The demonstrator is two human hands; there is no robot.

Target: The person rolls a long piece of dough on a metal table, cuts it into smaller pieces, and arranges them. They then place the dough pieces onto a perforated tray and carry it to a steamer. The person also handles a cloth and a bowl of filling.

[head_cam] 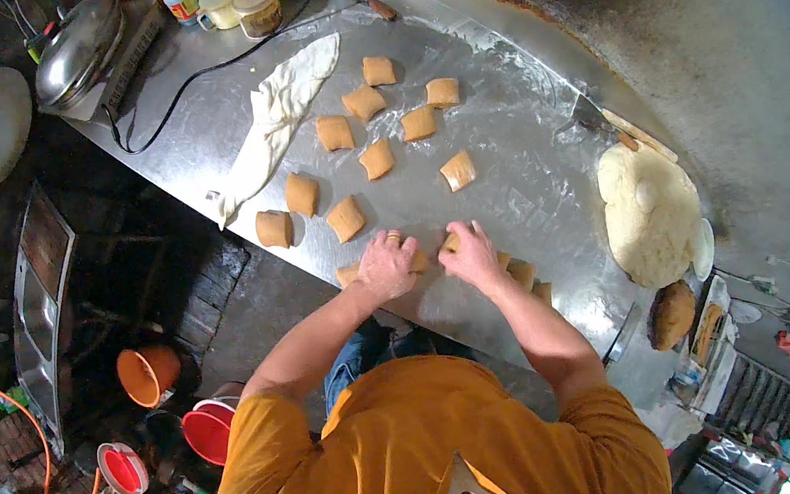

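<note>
My left hand [389, 267], with a ring on one finger, curls over brown dough at the near edge of the steel table [536, 174]. Dough shows on both sides of it, a piece [418, 262] by the thumb and another part [348, 275] to the left; whether these join is hidden. The fingers of my right hand [470, 255] close around a small dough piece [450, 243], mostly covered by the hand. More cut pieces [522, 275] lie partly under my right forearm. Several square dough pieces [377, 159] are spread over the floured steel ahead of both hands.
A twisted white cloth [279, 119] lies left of the pieces. At right sit a large pale dough mass [652, 218], a brown loaf-shaped item [672, 315] and a knife blade [622, 333]. A black cord [190, 79] crosses the back left near a lidded metal pan [81, 48]. Buckets [148, 376] stand on the floor.
</note>
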